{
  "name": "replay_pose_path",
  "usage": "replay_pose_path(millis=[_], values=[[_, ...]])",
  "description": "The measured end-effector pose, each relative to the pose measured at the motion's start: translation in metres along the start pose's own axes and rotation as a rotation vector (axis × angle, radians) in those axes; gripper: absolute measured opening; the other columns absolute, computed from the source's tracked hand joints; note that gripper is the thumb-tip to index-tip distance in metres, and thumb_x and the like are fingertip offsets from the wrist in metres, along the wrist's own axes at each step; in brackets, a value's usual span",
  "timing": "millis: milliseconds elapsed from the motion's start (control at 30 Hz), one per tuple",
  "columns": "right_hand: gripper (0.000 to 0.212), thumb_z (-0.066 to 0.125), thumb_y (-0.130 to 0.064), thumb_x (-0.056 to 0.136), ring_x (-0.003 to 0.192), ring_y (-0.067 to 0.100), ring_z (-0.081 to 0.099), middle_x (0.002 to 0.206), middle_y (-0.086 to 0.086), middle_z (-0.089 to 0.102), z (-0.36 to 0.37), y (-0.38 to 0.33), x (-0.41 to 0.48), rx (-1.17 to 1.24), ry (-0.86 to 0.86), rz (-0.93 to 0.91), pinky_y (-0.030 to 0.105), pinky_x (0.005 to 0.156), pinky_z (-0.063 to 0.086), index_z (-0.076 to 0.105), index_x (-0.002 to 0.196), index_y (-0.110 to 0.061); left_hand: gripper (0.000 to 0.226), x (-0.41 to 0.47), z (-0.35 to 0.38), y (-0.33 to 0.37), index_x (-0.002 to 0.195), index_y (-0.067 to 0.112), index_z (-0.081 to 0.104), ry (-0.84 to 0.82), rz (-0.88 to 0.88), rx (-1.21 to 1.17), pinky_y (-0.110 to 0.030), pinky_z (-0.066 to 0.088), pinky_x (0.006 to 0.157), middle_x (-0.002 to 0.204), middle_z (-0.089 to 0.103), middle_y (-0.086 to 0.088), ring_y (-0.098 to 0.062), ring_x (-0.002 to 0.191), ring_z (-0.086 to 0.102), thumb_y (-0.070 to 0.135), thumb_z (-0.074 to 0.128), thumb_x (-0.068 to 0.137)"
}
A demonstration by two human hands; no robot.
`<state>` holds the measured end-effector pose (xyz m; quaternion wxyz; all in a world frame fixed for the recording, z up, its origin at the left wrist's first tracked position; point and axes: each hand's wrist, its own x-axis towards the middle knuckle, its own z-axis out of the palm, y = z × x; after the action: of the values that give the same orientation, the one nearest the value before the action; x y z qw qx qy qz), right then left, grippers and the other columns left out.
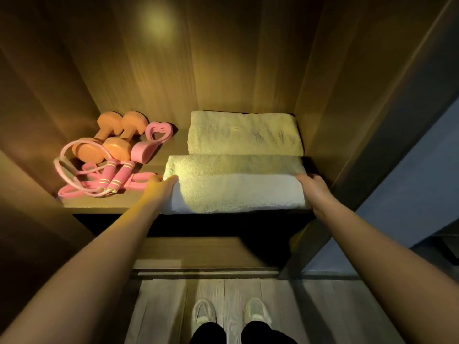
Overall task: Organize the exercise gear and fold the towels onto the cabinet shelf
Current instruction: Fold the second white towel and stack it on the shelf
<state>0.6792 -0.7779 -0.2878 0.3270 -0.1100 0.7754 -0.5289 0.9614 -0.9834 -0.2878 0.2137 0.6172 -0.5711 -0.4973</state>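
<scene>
We grip the front towel [236, 189] by both short ends, left hand [162, 184] and right hand [311, 186] curled round; likely soft, light, sag-prone, best supported underneath.

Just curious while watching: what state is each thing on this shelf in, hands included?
Front towel: folded, held at both ends.
Back towel: folded, lying flat.
Dumbbells: lying side by side.
Jump rope: loosely coiled.
Left hand: grips front towel.
Right hand: grips front towel.
</scene>
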Motion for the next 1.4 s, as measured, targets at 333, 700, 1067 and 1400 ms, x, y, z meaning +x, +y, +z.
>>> replay_pose_path(millis=[333,700,1067,1400], values=[[0.064,0.047,-0.042,0.094,0.132,0.032,0.042,0.145,0.011,0.044,0.006,0.002,-0.019,-0.762,0.031,-0.614,0.046,0.108,0.036,0.029,0.151,-0.018,0.07,-0.042,-0.006,-0.014,0.148,0.015,0.032,0.052,0.914,0.698,-0.05,0.031,0.11,0.153,0.033,-0.009,-0.03,0.141,0.031,0.053,0.051,0.093],[0.083,0.057,-0.039,0.091,0.151,0.025,0.001,0.165,-0.006,0.003,0.022,0.001,-0.004,-1.375,-0.147,-0.899,0.058,0.118,0.003,0.003,0.154,-0.036,0.09,-0.028,0.035,0.006,0.154,0.03,0.004,0.021,1.0,1.316,-0.058,0.021,0.114,0.161,0.009,-0.007,-0.028,0.149,0.01,0.063,0.054,0.087],[0.07,0.034,-0.058,0.091,0.151,0.026,0.008,0.164,-0.012,0.0,0.016,-0.012,0.006,-1.312,-0.262,-0.781,0.063,0.114,0.02,0.003,0.152,-0.043,0.085,-0.017,0.042,0.021,0.153,0.028,0.019,-0.071,0.984,1.148,-0.063,0.008,0.117,0.161,0.017,-0.006,-0.026,0.149,0.014,0.078,0.016,0.084],[0.053,0.007,-0.06,0.098,0.146,0.028,-0.026,0.159,-0.012,-0.027,0.057,-0.016,0.019,-1.231,-0.179,-0.516,0.065,0.11,-0.012,-0.01,0.147,-0.056,0.06,-0.011,0.094,0.03,0.152,0.039,0.013,0.039,0.866,1.096,-0.059,0.007,0.116,0.165,0.001,-0.008,-0.03,0.151,0.002,0.056,0.01,0.096]])
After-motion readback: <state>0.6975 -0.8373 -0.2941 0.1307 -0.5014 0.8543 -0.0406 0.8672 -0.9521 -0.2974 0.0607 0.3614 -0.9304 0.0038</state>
